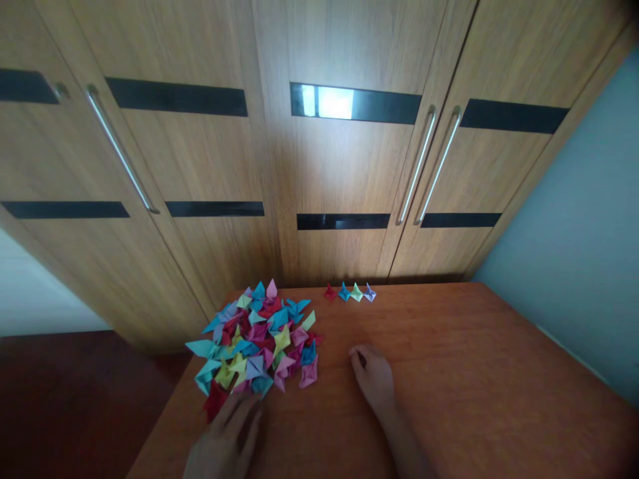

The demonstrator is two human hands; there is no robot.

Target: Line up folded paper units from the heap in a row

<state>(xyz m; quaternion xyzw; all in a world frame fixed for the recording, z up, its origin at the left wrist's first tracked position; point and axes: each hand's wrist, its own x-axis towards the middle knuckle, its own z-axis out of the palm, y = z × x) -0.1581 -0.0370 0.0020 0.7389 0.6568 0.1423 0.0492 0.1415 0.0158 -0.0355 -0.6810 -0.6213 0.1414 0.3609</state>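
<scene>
A reddish-brown wooden bench (469, 352) stands against a wood-grain wardrobe (334, 166) with dark inset strips (180, 97) and long metal bar handles (118, 146). A pale blue-green wall (574, 246) rises at the right; a dark reddish floor (84, 399) shows at the left.

The origami pile (259, 339) covers the bench's left part, its pointed pieces facing many ways: a pink one at the back points up, a teal one at the left edge points left. They share no common long axis. Near the far edge, right of the pile, the origami row (350, 292) runs left to right, red, blue, pale green, lilac, roughly parallel to the wardrobe, each with a tip upward.

The left hand (227, 426) is at the pile's near side, beside a red piece, its grip loosely spread. The right hand (372, 379) is over the bench, fingers curled; whether its grip pinches anything, I cannot tell.
</scene>
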